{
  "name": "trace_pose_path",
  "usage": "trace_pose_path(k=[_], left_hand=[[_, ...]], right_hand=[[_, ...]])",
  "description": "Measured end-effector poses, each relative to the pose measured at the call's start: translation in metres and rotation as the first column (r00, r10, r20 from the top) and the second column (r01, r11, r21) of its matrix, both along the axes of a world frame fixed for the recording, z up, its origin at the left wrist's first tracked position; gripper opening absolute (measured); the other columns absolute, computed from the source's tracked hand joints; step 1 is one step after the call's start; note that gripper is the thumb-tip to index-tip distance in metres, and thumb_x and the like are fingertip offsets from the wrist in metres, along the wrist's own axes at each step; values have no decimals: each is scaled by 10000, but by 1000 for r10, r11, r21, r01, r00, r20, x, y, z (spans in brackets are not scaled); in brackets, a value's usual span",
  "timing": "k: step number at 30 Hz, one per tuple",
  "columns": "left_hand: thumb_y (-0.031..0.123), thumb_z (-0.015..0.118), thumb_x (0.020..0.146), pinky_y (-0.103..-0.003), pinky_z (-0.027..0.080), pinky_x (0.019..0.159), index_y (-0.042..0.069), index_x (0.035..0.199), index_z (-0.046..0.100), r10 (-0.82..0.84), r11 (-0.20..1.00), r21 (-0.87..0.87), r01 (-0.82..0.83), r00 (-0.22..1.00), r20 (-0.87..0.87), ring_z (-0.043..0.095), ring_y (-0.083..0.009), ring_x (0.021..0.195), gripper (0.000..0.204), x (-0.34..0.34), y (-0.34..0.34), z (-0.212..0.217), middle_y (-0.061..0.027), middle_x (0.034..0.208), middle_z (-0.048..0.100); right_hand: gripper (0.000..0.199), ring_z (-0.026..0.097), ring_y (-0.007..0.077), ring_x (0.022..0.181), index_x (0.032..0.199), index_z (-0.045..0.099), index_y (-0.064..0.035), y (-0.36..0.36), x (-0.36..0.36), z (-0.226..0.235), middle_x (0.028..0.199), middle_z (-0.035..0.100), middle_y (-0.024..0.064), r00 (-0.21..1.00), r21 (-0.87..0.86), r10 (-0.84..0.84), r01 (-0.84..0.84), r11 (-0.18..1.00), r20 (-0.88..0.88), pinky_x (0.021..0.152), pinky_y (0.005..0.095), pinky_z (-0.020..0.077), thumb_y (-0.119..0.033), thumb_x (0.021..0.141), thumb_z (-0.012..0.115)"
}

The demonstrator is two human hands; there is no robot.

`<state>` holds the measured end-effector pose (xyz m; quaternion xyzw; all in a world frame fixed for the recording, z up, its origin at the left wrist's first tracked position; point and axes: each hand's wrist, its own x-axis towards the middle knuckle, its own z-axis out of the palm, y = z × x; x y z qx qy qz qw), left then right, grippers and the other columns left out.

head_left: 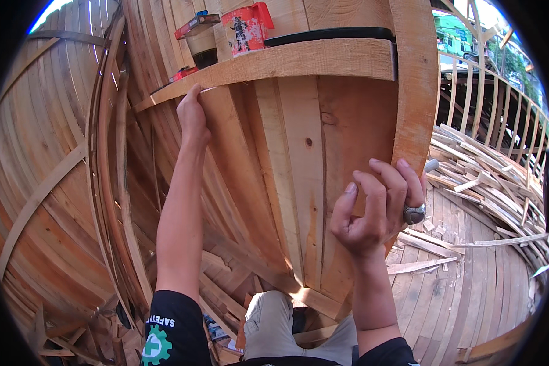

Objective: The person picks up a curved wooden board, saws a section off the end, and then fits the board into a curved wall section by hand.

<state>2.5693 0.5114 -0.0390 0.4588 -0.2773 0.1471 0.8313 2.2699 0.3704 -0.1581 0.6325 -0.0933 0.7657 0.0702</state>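
Note:
My left hand (193,119) is raised to the lower edge of a curved wooden shelf (299,59). Its fingers are closed around a thin white stick (208,89), which pokes out to the right against the wood. My right hand (372,210) is curled beside a thick upright timber (416,91). A grey metal piece (432,165) with a rounded end shows past its fingers, and a second round metal part (413,214) sits at the hand's right side. The fingers hide most of this metal, so its kind is unclear.
On the shelf stand a cup of dark drink (202,50) with a small box (196,25) on top, a torn red packet (248,27) and a long black object (329,36). Plank walls (49,152) curve at left. Scrap wood (482,177) lies piled at right.

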Motion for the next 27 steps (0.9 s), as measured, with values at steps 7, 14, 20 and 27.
trace_pose_path(k=[7,14,20,27], left_hand=[[269,778,828,-249,497,686,12,940,654,-110,989,104,104,992,58,632,-97,743,307,-21,4,-1,-42,864,692],[261,774,834,-252,489,703,8,909,662,11,996,85,-14,999,30,624,-99,762,287,-30,2,-1,-45,867,686],[290,706,893,-269,479,792,0,968,659,-102,995,18,102,995,9,621,-112,867,304,-19,7,2,-63,952,681],[378,620,944,-281,483,801,-8,1077,624,-88,979,197,46,974,207,610,-107,891,408,-35,14,-12,-59,988,675]], right_hand=[[93,478,296,1143,789,624,-138,-3,-3,-1,978,614,40,1000,-4,-23,23,1000,-5,1086,531,267,-126,698,607],[136,479,319,1131,826,630,-82,0,-6,2,988,621,74,999,-31,-20,18,999,-40,1006,467,346,-32,707,588],[115,463,296,1143,806,619,-129,1,-1,1,945,615,41,1000,-15,-24,24,1000,-12,1083,520,265,-96,700,592],[117,462,297,1135,796,616,-125,-1,0,2,935,615,38,999,-27,-48,47,999,-3,1056,535,287,-79,694,583]])
